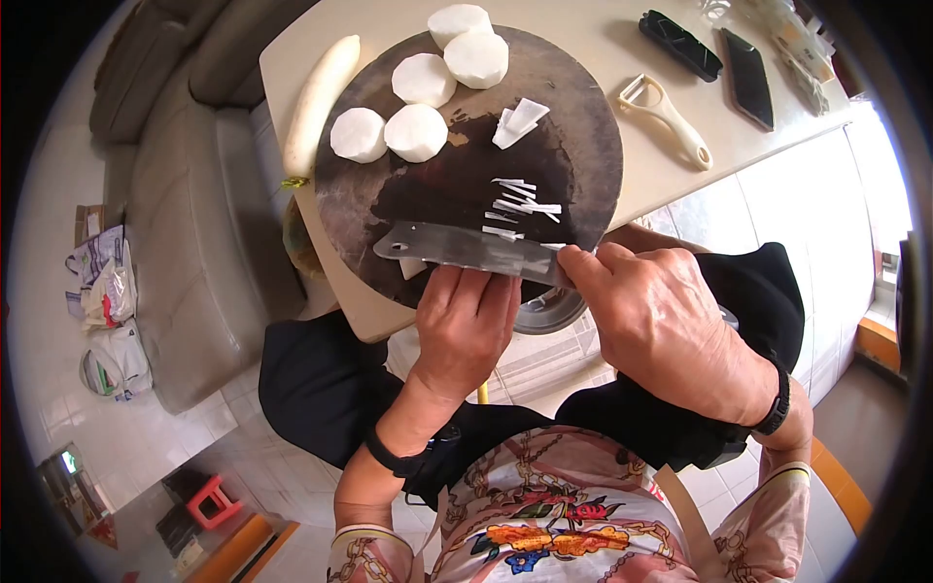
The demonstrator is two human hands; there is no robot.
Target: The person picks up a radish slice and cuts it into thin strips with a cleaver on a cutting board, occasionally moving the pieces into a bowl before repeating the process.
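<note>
My right hand is closed around the handle of a cleaver, whose wide blade lies across the near part of a round dark cutting board. My left hand is closed, its knuckles close against the blade and its fingertips hidden by it. A white daikon piece peeks out beside those fingers, under the blade. Beyond the cleaver lie thin daikon strips and a few flat daikon slices. Several thick daikon rounds stand at the board's far left.
A whole peeled daikon lies left of the board on the table. To the right are a cream peeler, a black tray-like object and a black flat object. A grey sofa stands at the left.
</note>
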